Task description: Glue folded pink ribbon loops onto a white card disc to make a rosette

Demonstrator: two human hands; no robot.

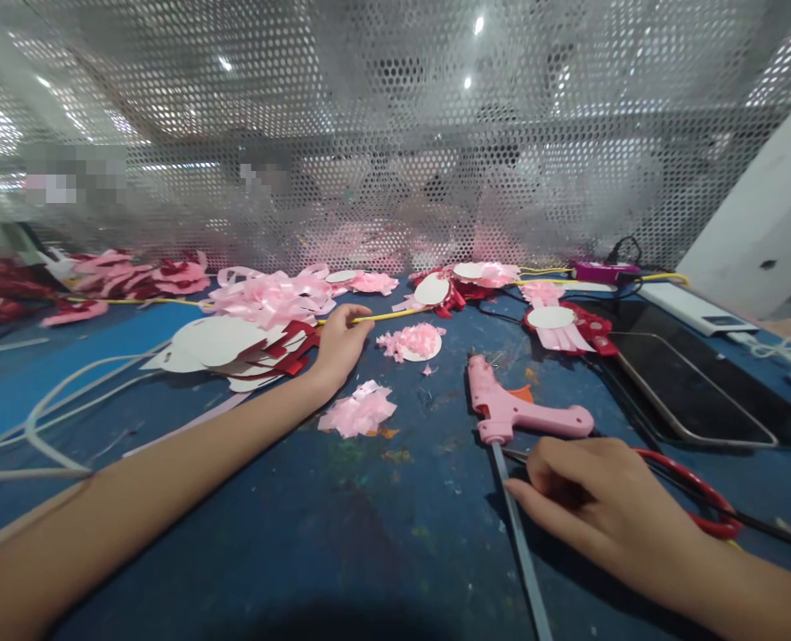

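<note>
1. On a scuffed, stained dark-blue tabletop [395, 543], a smooth pink plastic glue gun [495, 401] is laid on its side, right of centre, its handle turned to the right. A long, straight greyish glue stick [521, 543] is seated in its rear.
2. Between the two hands, a crumpled, glossy pink ribbon rosette [357, 409] is set down; just beyond it, a round white card disc [428, 354] is partly covered by ruffled pink ribbon.
3. Beside the left wrist, flat white oval cards [205, 343] are stacked unevenly, with dark-red pieces layered among them.
4. The left hand [342, 343] is rested by the yellow cable [395, 313], its fingers bent and its thumb brought close to them.
5. The right hand [602, 499] is laid over scissors with a red loop handle [720, 530], its fingers loosely curled, its thumb extended to just beside the glue stick.
6. As fingertips and palms are partly hidden, it cannot be told whether anything is gripped by either hand.
</note>
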